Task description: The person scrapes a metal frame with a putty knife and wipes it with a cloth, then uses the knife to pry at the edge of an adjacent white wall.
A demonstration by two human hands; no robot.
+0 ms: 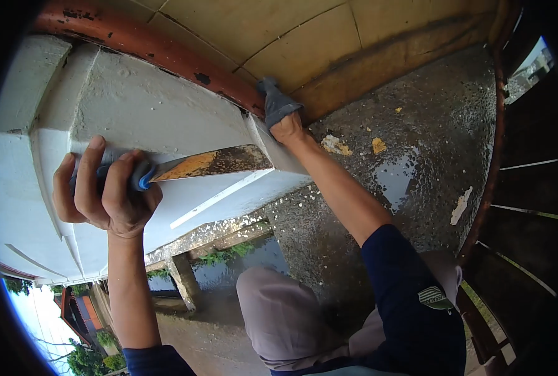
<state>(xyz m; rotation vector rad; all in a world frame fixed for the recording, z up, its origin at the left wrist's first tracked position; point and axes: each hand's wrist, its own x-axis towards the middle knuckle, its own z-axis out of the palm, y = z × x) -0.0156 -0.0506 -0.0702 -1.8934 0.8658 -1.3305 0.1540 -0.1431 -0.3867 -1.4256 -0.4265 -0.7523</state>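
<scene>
My left hand [108, 188] is wrapped round the dark handle, with a blue ring, of a long flat blade [213, 164]. Rust or yellow-brown residue covers part of the blade, which points right across the white wall [147, 106]. My right hand [285, 125] holds a grey cloth [278, 101] against the lower end of the red-brown pipe [166, 59], where the white ledge meets the tiled wall. The cloth hides most of its fingers.
Yellow-brown tiles [316, 47] rise behind the pipe. The rough wet floor [341, 232] has a puddle [397, 177] and loose flakes [378, 146]. A dark railing [529, 188] curves along the right. My knee [285, 307] is below, near a concrete-edged opening with water and plants.
</scene>
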